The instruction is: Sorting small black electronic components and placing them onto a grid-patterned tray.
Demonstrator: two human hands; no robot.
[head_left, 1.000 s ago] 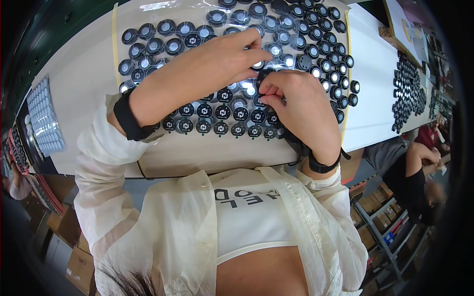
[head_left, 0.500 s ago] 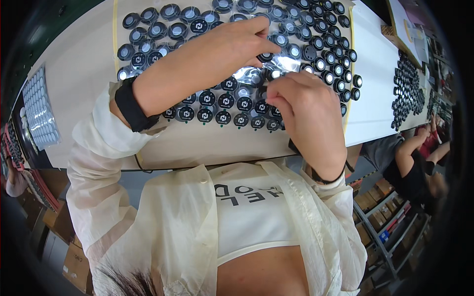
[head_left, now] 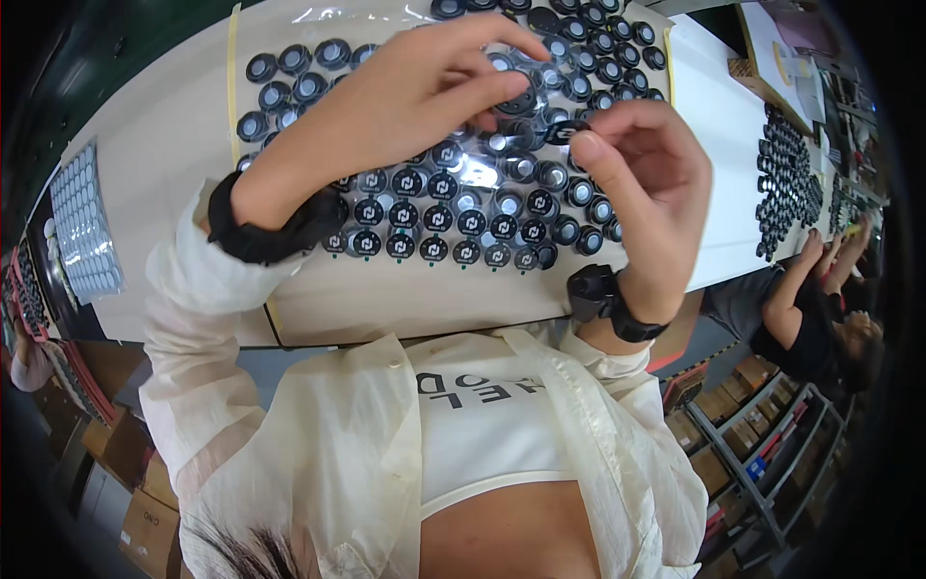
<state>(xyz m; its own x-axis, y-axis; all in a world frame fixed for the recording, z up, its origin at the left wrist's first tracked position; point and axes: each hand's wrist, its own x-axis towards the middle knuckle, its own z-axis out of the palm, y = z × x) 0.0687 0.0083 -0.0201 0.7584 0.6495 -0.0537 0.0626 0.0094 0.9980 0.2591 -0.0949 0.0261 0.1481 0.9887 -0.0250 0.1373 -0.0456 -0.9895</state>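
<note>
Rows of round black parts with silver centres (head_left: 552,175) cover the table in front of me. Over many of them lies a clear plastic sheet (head_left: 479,172), catching glare. Round black stickers with a white mark (head_left: 438,220) show in rows along its near side. My right hand (head_left: 651,179) pinches one round black sticker (head_left: 565,132) between thumb and index finger, tilted above the parts. My left hand (head_left: 449,77) hovers over the middle of the rows, thumb and index finger spread, the thumb by a round black part (head_left: 518,96). Its other fingers curl beneath, partly hidden.
Yellow tape strips (head_left: 232,87) border the work area. A sheet of pale round pieces (head_left: 87,222) lies at the far left. More black parts (head_left: 791,183) crowd the right end of the table, near another person (head_left: 810,309). A shelf rack with boxes (head_left: 762,463) stands lower right.
My right hand has risen to the right and turned, with the black sticker now plain between its fingertips. The left thumb and index finger have spread apart, and the hand has shifted slightly upward.
</note>
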